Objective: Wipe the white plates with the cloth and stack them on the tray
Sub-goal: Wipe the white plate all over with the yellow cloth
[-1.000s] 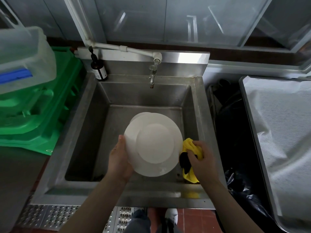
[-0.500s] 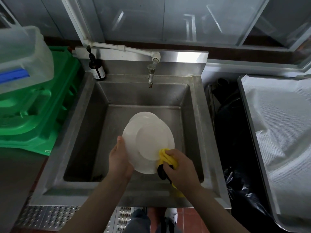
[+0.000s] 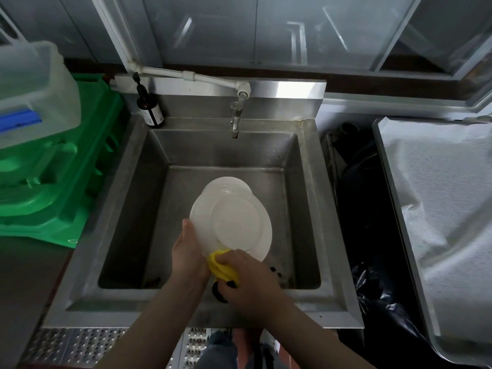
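Your right hand [image 3: 246, 276], fingers bunched around the yellow cloth [image 3: 221, 267], has slid to the round white plate [image 3: 231, 225]'s near rim; your left hand [image 3: 187, 249] clasps its edge, and hard rubbing could slip it.

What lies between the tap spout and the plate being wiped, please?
In the head view, below the tap, only bare sink floor and a second white plate lie before the held plate.

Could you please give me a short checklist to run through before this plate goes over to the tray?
1. Left hand grips the held plate at its edge: ok.
2. Right hand presses the yellow cloth on the near rim: ok.
3. Whole plate wiped: cannot tell.
4. Tray at right, lined white, has room: ok.
5. Second plate behind needs wiping: cannot tell.
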A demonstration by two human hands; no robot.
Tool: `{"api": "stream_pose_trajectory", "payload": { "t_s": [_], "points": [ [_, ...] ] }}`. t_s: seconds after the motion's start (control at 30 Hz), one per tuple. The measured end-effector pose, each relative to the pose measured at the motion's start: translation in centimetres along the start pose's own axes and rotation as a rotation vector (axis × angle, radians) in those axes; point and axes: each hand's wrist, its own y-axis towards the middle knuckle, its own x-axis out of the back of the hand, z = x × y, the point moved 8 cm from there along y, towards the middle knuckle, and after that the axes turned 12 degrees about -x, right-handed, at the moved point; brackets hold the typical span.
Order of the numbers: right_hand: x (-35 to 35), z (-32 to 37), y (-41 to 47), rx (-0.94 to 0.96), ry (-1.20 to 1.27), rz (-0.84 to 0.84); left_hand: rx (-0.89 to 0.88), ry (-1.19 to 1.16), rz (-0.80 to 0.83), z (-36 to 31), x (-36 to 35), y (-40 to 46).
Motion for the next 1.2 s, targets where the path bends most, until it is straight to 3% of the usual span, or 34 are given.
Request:
{"api": "stream_pose_trajectory", "payload": {
  "t_s": [0.17,0.37,0.73,1.03,1.2],
  "points": [
    [-0.1,-0.8,-0.1,0.008,-0.193,0.085,0.058,-0.09,-0.011,0.6,0.4,0.5],
    [0.5,-1.8,0.1,-0.006,-0.26,0.105,0.037,-0.101,-0.022,0.5,0.4,0.5],
    [3.4,-5.1,0.0,-0.074,-0.241,0.026,-0.001,-0.149,0.053,0.9,0.5,1.4],
    [5.7,-7.7,0.5,-0.179,-0.231,-0.019,0.072,-0.205,0.082,2.2,0.9,2.3],
    [6.6,-9.1,0.9,-0.302,-0.09,-0.105,0.134,-0.235,0.039,2.7,1.2,2.3]
  ]
}}
